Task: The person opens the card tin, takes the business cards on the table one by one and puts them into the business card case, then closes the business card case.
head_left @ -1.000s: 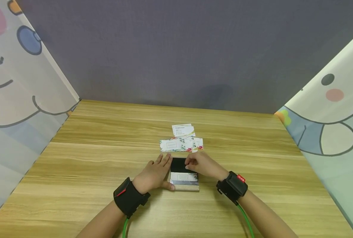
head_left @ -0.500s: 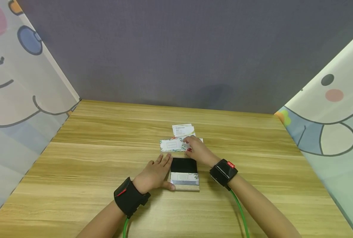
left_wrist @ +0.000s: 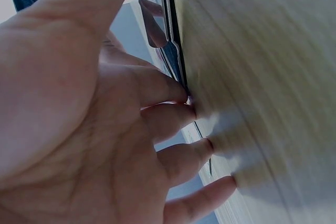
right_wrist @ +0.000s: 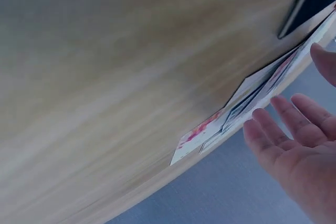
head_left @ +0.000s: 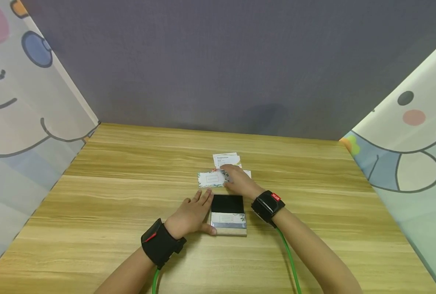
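Left hand point(head_left: 191, 217) stayed by the card case point(head_left: 229, 232), right hand point(head_left: 242, 181) moved over to the floral cards point(head_left: 211, 179)

So the big change was on the right: a second earlier that hand was above the case, and by this point it had gone past it and reached over the floral row. Its thumb sat apart from loosely bent fingers, with a gap between, and I saw no card pinched there. Couldn't tell if the fingertips touched one.

Left hand hadn't budged: fingers spread wide along the case's left side, thumb at the near corner, gripping nothing. The case lay flat on the table point(head_left: 111, 196) just in front of the row, a printed card point(head_left: 226, 218) showing in its near part. White cards point(head_left: 225, 158) sat behind.

My read: work had shifted from the case to the loose cards, with the left hand steadying things.
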Available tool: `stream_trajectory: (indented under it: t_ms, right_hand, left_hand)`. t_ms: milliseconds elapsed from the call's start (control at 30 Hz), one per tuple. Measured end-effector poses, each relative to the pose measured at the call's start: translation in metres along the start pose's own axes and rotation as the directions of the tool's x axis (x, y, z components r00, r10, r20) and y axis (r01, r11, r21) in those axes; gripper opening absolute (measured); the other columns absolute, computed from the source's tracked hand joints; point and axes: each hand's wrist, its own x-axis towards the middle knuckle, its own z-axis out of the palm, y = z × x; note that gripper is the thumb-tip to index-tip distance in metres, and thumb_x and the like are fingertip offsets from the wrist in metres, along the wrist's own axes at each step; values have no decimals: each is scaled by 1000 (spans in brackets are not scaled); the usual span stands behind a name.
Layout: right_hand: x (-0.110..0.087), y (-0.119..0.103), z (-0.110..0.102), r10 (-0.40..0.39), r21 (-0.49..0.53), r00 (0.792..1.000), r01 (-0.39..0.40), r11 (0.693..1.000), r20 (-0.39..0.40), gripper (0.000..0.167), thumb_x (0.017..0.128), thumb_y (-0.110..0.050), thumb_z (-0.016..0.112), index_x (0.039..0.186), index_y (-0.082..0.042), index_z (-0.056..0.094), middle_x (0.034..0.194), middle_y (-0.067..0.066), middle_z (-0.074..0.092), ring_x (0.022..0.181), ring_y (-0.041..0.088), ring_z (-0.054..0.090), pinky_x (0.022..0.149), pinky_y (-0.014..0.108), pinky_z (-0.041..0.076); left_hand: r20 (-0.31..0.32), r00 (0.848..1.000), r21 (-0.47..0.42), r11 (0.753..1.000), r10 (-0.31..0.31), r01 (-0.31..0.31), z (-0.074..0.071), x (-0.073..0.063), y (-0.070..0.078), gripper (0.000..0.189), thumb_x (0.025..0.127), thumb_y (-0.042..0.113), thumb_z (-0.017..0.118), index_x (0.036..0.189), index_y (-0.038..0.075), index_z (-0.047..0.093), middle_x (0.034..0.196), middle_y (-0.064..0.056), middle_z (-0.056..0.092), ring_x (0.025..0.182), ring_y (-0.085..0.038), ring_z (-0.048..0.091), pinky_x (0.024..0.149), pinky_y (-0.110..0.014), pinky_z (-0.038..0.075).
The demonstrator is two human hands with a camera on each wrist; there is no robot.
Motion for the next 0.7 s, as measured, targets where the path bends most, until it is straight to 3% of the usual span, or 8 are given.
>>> stream_trajectory:
  t_ms: [300, 700]
  right_hand:
    - [2, 0, 2, 31, -39, 1000, -31, 999, -2, 47, 82, -6, 66, 126, -1, 51, 132, 16, 50, 123, 33, 43, 102, 45, 35]
    - [1, 0, 3, 49, -93, 992, -60, 994, -119, 55, 70, -9, 76, 121, -3, 56, 111, 14, 53, 98, 28, 49, 83, 39, 43]
  left_hand:
    - [-1, 1000, -4, 1000, 0, 0, -1, 1, 0, 100, 70, 55, 67, 144, 1, 24, 152, -13, 19, 138, -36, 20, 101, -53, 32]
    - [0, 1000, -9, 1000, -6, 6, 1, 1, 0, 100, 70, 54, 67, 144, 1, 25, 152, -13, 20, 138, -36, 21, 102, -52, 32]
